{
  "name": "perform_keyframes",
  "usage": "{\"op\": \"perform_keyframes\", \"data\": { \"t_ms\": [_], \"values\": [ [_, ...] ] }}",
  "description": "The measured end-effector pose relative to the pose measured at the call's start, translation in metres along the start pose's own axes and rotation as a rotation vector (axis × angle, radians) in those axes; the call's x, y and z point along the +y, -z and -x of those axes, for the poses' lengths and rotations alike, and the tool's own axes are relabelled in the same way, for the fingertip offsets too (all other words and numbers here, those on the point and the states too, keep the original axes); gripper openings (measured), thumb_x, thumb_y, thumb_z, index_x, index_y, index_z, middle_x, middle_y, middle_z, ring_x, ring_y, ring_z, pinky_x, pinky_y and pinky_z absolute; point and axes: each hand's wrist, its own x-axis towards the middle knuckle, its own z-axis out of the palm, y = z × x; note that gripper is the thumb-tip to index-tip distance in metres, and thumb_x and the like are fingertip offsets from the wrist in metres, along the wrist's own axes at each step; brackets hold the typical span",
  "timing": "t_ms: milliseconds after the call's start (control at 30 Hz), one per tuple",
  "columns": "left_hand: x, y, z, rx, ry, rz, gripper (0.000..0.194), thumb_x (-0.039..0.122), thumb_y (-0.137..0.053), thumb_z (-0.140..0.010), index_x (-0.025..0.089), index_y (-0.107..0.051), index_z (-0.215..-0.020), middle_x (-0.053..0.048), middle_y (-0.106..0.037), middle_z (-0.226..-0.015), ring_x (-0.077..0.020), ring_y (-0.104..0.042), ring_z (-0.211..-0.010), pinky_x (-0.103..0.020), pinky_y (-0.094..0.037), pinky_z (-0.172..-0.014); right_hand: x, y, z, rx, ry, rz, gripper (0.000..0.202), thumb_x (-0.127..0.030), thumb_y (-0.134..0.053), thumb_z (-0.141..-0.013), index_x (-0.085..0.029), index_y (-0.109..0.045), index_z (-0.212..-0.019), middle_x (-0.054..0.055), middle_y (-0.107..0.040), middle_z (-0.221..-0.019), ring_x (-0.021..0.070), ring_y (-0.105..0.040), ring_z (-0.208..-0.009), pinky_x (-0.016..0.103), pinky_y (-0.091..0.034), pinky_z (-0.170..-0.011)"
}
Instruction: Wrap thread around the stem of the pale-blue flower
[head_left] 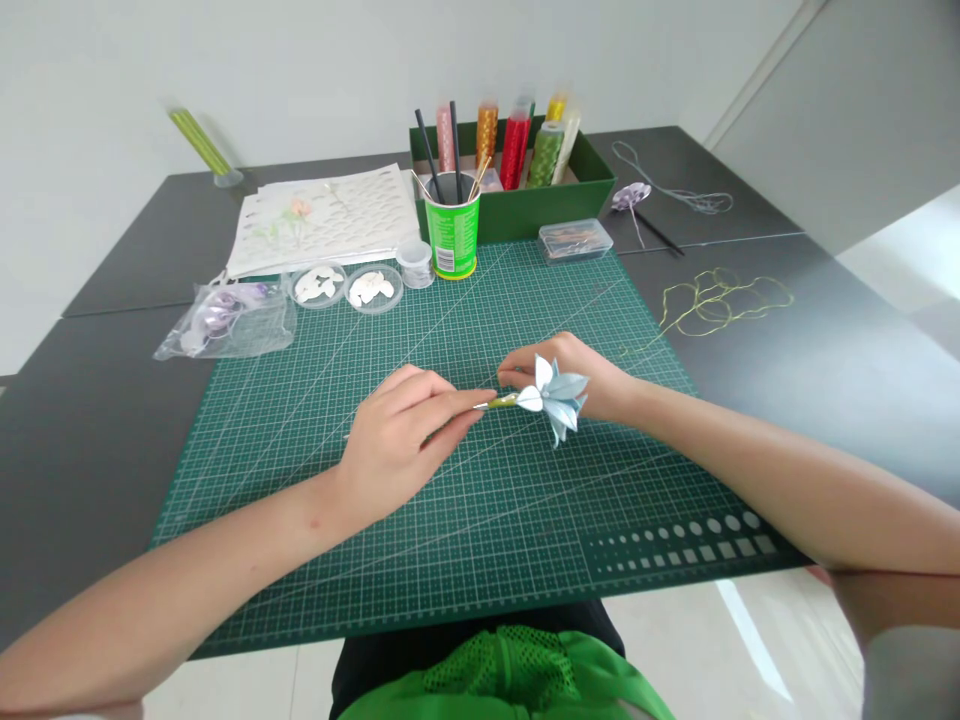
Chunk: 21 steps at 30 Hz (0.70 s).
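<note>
A handmade flower with pale blue and white pointed petals is held sideways above the green cutting mat. My left hand pinches its thin stem, which looks wrapped in yellow-green, with the thumb and index finger. My right hand is just behind the flower, its fingers curled and pressed together close to the stem. The petals hide part of this hand, and I cannot make out what its fingertips hold. A loose yellow-green thread trails over the mat's right edge onto the table.
At the back are a green box of thread spools, a green can with sticks, and a clear case. Patterned sheets, dishes of white petals and a plastic bag lie left. A purple flower lies right.
</note>
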Motion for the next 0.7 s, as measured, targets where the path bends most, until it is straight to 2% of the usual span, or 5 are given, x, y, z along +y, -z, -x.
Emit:
{"op": "perform_keyframes", "data": {
  "t_ms": [233, 400, 500, 633, 700],
  "values": [
    [-0.012, 0.002, -0.006, 0.044, 0.325, 0.144, 0.015, 0.023, -0.065, -0.098, 0.023, -0.077, -0.106, 0.000, -0.068, -0.080, -0.0132, -0.058, -0.067, -0.026, -0.050, -0.062, 0.059, 0.046, -0.014, 0.268, -0.163, 0.047, 0.017, -0.024, -0.068, -0.085, -0.015, -0.080, -0.075, -0.005, -0.055, -0.049, 0.0058, -0.041, -0.046, 0.024, -0.029, -0.050],
    [-0.017, -0.001, -0.006, 0.067, 0.371, 0.213, 0.014, 0.026, -0.066, -0.097, 0.023, -0.077, -0.105, -0.001, -0.069, -0.083, -0.0132, -0.060, -0.069, -0.024, -0.051, -0.062, 0.127, 0.108, -0.004, 0.417, -0.528, 0.182, 0.028, -0.029, -0.069, -0.085, -0.008, -0.085, -0.076, 0.001, -0.060, -0.045, -0.0002, -0.043, -0.041, 0.034, -0.027, -0.054],
    [-0.017, -0.002, -0.005, 0.072, 0.371, 0.227, 0.014, 0.026, -0.067, -0.096, 0.023, -0.077, -0.105, -0.001, -0.070, -0.083, -0.0131, -0.060, -0.069, -0.025, -0.051, -0.063, 0.154, 0.139, 0.011, 0.582, -0.658, 0.332, 0.020, -0.023, -0.081, -0.065, -0.003, -0.082, -0.067, 0.009, -0.060, -0.042, -0.0005, -0.041, -0.038, 0.037, -0.026, -0.052],
    [-0.017, -0.002, -0.005, 0.074, 0.384, 0.239, 0.014, 0.027, -0.067, -0.096, 0.023, -0.077, -0.104, 0.000, -0.070, -0.082, -0.0130, -0.059, -0.067, -0.025, -0.051, -0.062, 0.172, 0.162, 0.034, 0.857, -0.929, 0.561, 0.043, -0.018, -0.079, -0.068, -0.001, -0.062, -0.032, 0.017, -0.052, -0.036, 0.0006, -0.034, -0.042, 0.039, -0.025, -0.051],
    [-0.018, -0.002, -0.005, 0.075, 0.388, 0.247, 0.014, 0.028, -0.067, -0.096, 0.023, -0.077, -0.104, 0.000, -0.069, -0.083, -0.0132, -0.060, -0.068, -0.025, -0.051, -0.062, 0.172, 0.166, 0.046, 0.988, -0.846, 0.672, 0.071, -0.019, -0.076, -0.073, -0.003, -0.039, -0.016, 0.021, -0.046, -0.033, 0.0049, -0.043, -0.046, 0.042, -0.023, -0.052]
  ]
}}
